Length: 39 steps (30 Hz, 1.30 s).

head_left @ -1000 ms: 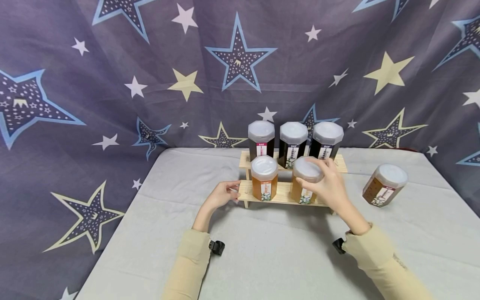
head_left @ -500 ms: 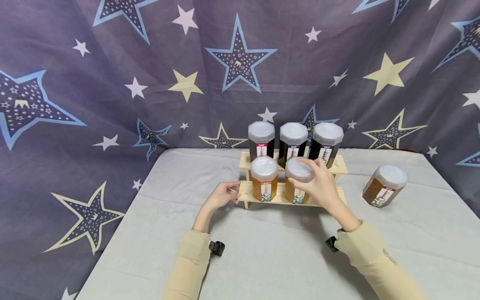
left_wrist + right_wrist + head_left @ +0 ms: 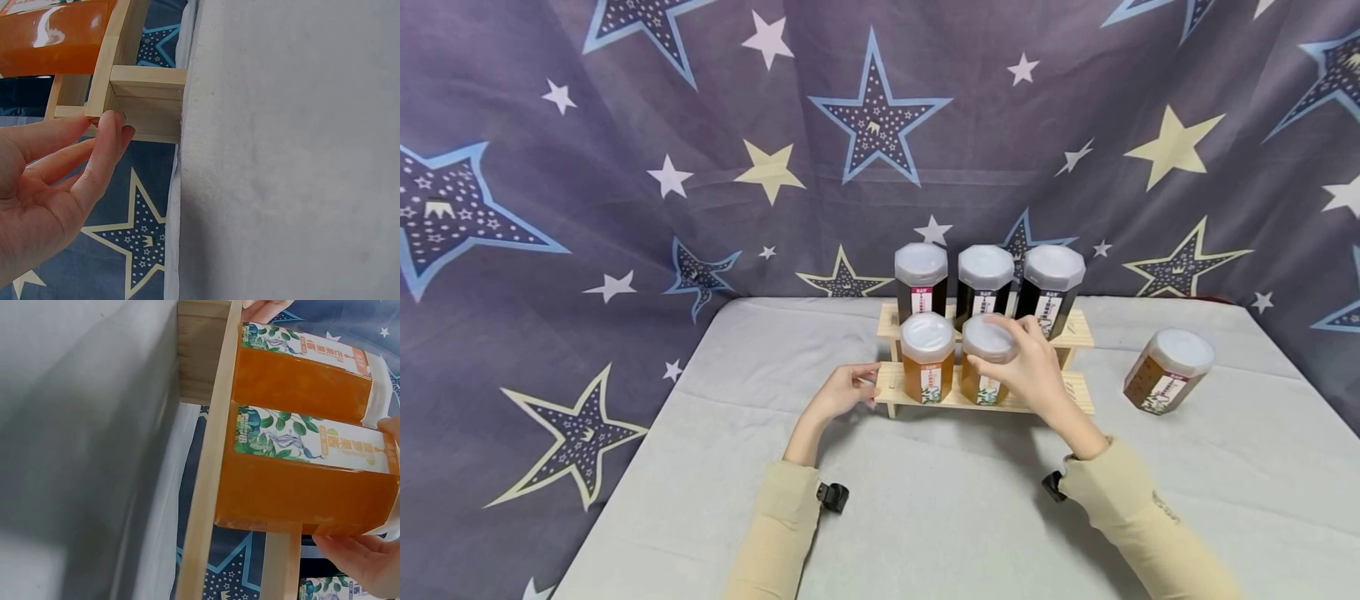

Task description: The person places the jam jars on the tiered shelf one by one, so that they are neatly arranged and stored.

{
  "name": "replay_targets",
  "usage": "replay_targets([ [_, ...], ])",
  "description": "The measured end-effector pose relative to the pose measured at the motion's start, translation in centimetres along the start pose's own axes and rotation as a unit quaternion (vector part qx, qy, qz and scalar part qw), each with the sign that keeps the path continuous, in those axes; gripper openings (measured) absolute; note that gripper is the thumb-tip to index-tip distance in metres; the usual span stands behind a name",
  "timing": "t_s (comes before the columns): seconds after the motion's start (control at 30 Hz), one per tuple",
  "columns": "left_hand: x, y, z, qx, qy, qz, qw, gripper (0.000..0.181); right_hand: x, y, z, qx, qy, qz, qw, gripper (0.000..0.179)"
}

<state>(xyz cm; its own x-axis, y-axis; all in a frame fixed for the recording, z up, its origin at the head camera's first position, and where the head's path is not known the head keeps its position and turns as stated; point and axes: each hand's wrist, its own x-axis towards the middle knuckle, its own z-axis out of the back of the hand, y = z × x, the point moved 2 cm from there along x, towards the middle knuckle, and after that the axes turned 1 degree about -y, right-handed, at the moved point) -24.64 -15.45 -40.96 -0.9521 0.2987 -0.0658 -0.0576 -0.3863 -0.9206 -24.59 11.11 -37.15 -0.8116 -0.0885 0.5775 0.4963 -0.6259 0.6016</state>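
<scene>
A two-step wooden rack (image 3: 891,392) stands on the cloth-covered table. At its left end my left hand (image 3: 840,390) pinches the lower shelf's edge between thumb and fingers, seen closely in the left wrist view (image 3: 56,169). My right hand (image 3: 1032,371) grips an amber jar (image 3: 983,387) around its white lid, with the base on the lower shelf. Just left of it stands another amber jar (image 3: 928,379), a narrow gap apart in the head view. The right wrist view shows the held jar (image 3: 306,494) from its labelled side.
Three dark jars with white lids stand on the upper step, the rightmost dark jar (image 3: 1051,279) behind my right hand. A brown jar (image 3: 1167,375) stands on the table right of the rack. A star-patterned curtain (image 3: 715,167) hangs behind.
My right hand has slid the amber jar left along the lower shelf, closer to the other amber jar. The left hand keeps its place on the rack's end.
</scene>
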Motion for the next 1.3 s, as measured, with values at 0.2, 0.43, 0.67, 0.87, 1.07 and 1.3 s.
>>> replay_targets([
  [0.2,1.0,2.0,0.1,-0.004,-0.007,-0.001,1.0,0.045,-0.1,0.0,-0.3,-0.009,-0.01,0.006,0.9999,0.058],
  [0.43,1.2,2.6,0.2,0.007,-0.019,-0.005,0.9998,0.046,-0.2,0.1,-0.5,-0.016,-0.01,0.007,0.9998,0.059],
  [0.67,1.0,2.3,0.3,-0.005,-0.007,-0.006,0.9999,0.046,-0.4,0.2,-0.5,-0.022,0.003,0.002,0.9998,0.06],
  [0.87,-0.1,0.3,0.2,-0.006,0.001,-0.008,0.9999,0.045,-0.5,0.3,-0.1,-0.023,0.019,-0.005,0.9996,0.063],
  [1.07,0.8,2.0,0.1,-0.004,-0.011,-0.009,0.9999,0.045,-0.7,0.3,0.5,-0.012,0.032,0.024,0.9991,0.063],
  [1.3,1.3,2.6,0.1,0.002,-0.015,-0.01,0.9998,0.045,-0.6,0.0,1.3,0.01,0.039,0.051,0.9979,0.064],
])
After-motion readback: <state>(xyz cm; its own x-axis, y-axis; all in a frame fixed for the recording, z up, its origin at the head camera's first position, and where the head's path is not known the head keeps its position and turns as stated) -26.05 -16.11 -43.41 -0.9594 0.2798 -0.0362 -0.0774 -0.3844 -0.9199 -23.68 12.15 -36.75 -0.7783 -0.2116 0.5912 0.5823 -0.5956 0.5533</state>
